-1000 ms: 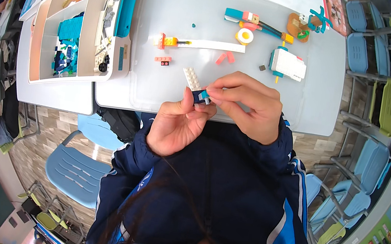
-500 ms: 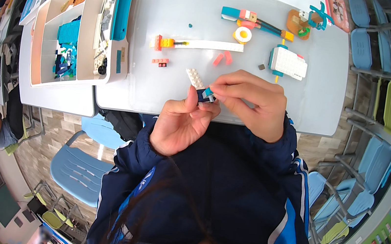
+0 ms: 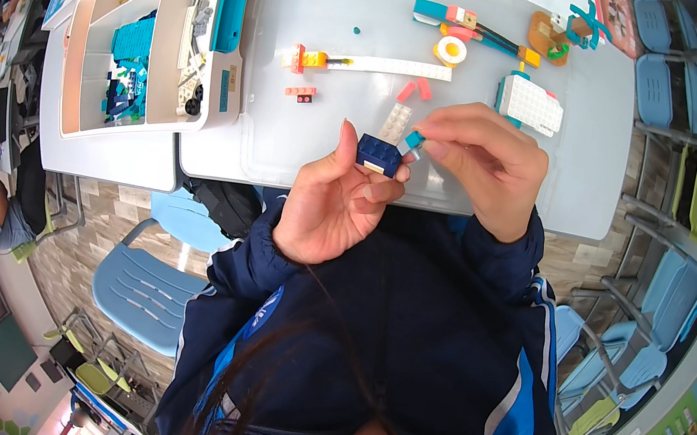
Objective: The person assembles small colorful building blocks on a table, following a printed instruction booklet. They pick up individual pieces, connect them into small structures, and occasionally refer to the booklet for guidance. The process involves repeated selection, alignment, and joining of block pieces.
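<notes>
Between the fingers of my left hand (image 3: 336,194) sits a dark blue brick piece (image 3: 379,155) with a white studded plate (image 3: 395,123) sticking out from its far side. My left thumb points up beside it. My right hand (image 3: 490,159) pinches a small teal brick (image 3: 414,139) with a light grey part under it, just right of the dark blue piece. Whether the two touch is hard to tell. Beyond the hands lie two coral pieces (image 3: 414,91), a long white strip (image 3: 396,68) with yellow and coral bricks at its left end, and a small coral and dark red piece (image 3: 300,93).
A compartmented white box (image 3: 224,124) of sorted bricks stands at the left. Farther right lie a white studded block (image 3: 532,104), a round white-and-yellow piece (image 3: 450,50), a long teal-ended build (image 3: 478,32) and a brown build (image 3: 548,38). Blue chairs (image 3: 139,300) surround the table.
The dark blue piece has turned so its studded face shows. The small teal brick, in my right fingers, has moved off to its right. The whole view has shifted slightly.
</notes>
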`<state>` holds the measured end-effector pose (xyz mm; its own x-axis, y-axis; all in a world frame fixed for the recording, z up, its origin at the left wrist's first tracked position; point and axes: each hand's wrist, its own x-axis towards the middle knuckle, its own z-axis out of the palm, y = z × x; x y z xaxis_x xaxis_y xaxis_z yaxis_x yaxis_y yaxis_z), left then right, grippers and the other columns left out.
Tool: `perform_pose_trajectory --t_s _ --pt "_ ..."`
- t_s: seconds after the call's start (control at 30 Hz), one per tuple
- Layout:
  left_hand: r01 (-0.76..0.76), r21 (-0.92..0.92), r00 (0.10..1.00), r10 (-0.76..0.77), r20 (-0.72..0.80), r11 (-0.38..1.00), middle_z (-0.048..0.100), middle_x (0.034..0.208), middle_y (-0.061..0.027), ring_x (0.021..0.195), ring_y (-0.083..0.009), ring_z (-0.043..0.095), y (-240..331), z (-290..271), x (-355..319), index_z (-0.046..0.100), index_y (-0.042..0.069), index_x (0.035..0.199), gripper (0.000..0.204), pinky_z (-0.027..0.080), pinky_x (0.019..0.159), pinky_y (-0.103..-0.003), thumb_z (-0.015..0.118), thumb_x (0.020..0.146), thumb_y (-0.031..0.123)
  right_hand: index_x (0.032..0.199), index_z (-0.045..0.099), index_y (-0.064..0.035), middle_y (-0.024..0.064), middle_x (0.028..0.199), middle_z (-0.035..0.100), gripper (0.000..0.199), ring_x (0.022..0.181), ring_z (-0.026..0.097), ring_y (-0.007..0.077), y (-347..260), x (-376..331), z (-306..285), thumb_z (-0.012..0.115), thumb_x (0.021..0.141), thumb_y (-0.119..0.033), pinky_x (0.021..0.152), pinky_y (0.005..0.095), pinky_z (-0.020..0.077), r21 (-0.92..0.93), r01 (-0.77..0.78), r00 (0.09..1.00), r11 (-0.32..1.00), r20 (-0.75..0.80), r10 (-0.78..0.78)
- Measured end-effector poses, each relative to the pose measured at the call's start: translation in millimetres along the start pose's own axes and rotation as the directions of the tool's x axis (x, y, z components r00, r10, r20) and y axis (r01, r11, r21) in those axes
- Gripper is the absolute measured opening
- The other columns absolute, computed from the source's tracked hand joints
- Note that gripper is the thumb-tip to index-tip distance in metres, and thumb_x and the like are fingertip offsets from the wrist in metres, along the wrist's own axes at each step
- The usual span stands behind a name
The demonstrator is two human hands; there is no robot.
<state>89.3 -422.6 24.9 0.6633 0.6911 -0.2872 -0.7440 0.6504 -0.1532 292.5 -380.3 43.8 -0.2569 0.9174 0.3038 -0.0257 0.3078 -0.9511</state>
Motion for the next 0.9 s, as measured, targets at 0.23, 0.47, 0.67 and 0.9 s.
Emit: perform_pose_trajectory --t_s 0.23,0.47,0.67,0.9 --pt "0.068 0.173 0.995 -0.054 -0.087 0.983 0.065 0.103 -0.0128 0.074 -0.0095 0.057 -4 6 0 0.052 -0.011 0.127 0.073 0.055 0.059 -0.016 0.038 0.103 0.056 0.1 0.073 0.0051 0.0139 0.099 0.072 0.017 0.078 0.071 0.0185 -3 -1 -7 0.066 0.086 0.011 0.07 0.0271 0.057 0.044 0.019 0.993 0.999 0.115 -0.024" --pt "0.127 0.165 0.982 -0.1 -0.162 0.978 0.066 0.107 -0.015 0.081 -0.0114 0.064 -6 6 1 0.053 -0.007 0.127 0.069 0.061 0.066 -0.019 0.037 0.103 0.055 0.098 0.073 0.0066 0.0142 0.099 0.071 0.021 0.079 0.071 0.0191 -6 -3 -15 0.063 0.083 0.015 0.07 0.0275 0.058 0.021 0.001 0.984 1.0 0.179 -0.005" --pt "0.142 0.192 0.983 -0.115 -0.146 0.971 0.066 0.107 -0.0159 0.078 -0.0122 0.063 -5 0 -1 0.052 -0.006 0.129 0.067 0.062 0.069 -0.02 0.037 0.103 0.055 0.1 0.074 0.0043 0.0134 0.099 0.072 0.023 0.081 0.072 0.0199 -7 -4 -16 0.063 0.083 0.014 0.072 0.0275 0.0595 -0.016 -0.001 0.98 1.0 0.198 0.004" --pt "0.154 0.251 0.976 -0.108 -0.187 0.956 0.069 0.106 -0.0171 0.086 -0.0188 0.072 -9 -5 0 0.055 -0.007 0.124 0.064 0.063 0.075 -0.022 0.038 0.104 0.052 0.101 0.074 0.0033 0.0135 0.099 0.072 0.022 0.08 0.072 0.0202 -2 -8 -23 0.065 0.083 0.012 0.072 0.0276 0.0597 -0.021 0.026 0.974 0.999 0.225 -0.02"
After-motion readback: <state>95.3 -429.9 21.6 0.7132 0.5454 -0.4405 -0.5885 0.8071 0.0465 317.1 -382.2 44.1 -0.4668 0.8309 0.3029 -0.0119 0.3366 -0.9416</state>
